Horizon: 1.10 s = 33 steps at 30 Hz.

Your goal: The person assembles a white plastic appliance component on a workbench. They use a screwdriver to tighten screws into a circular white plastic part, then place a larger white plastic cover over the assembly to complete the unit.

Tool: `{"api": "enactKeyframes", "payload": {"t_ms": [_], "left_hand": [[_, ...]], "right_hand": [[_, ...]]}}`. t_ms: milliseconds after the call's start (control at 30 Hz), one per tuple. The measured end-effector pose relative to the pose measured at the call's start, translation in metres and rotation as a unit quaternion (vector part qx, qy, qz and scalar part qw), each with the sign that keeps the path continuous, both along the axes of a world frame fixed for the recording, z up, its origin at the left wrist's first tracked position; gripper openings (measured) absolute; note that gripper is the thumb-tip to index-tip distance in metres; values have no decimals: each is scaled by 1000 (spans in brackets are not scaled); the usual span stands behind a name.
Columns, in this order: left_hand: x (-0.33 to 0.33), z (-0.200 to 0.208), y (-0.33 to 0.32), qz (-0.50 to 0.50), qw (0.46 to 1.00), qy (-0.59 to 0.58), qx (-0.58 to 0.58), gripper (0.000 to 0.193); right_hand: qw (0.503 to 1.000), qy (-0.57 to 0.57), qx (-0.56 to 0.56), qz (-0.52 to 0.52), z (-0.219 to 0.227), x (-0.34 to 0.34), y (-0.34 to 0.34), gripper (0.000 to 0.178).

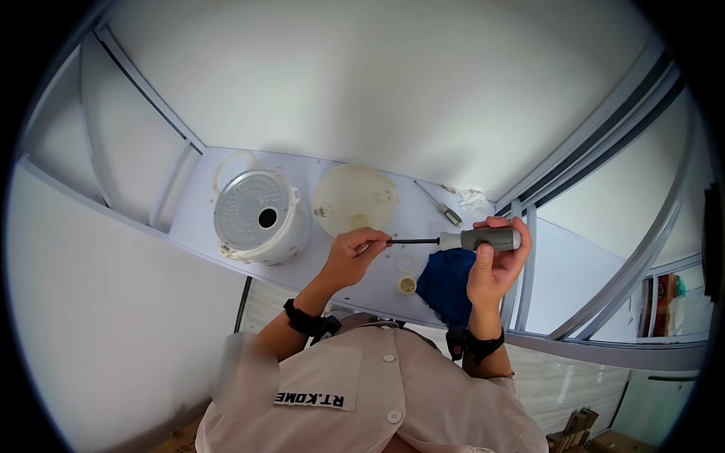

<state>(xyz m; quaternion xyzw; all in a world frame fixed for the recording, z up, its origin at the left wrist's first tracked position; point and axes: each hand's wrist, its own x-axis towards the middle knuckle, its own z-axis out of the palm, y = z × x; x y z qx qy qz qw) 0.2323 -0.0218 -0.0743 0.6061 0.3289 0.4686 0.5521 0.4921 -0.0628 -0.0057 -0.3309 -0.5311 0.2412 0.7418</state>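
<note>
- A white cooker body (260,217) lay on the left of the table (198,226), its ribbed metal base with a round dark hole turned to the camera, seemingly tipped over so its underside could be reached.
- Just right of it, a round cream plate (355,198) lay flat on the table, apparently a part set aside from the cooker.
- The left hand (353,255) was raised above the table, its fingers (375,242) pinched round the tip of the screwdriver (461,241); whether they also held a screw or bit could not be told.
- Below the hands, a small cream ring-shaped part (407,285) sat on the table beside a crumpled blue cloth (445,283).
- The screwdriver, with a thin dark shaft and a thick grey handle, was held level in the air between the two hands, well clear of the cooker, as if its tip were being attended to.
- A second, smaller tool (447,211) lay farther back on the table, near a wad of white paper (474,199).
- The right hand (497,264) was closed round the grey handle, thumb on the near side, steadying it.
</note>
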Motion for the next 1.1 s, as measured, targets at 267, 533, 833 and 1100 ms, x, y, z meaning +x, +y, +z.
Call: {"api": "enactKeyframes", "payload": {"t_ms": [267,533,833,1100], "left_hand": [[-21,19,-6,28,988,109,106,13],[-60,47,-4,12,947,169,272,20],[-168,63,-1,76,850,321,411,31],[-236,44,4,120,855,316,394,27]], "right_hand": [[1000,18,-25,-4,-2,-16,-8,74],[998,14,-50,-43,9,-49,-14,86],[990,-75,16,117,33,-164,-3,83],[977,-155,72,125,40,-259,17,78]]}}
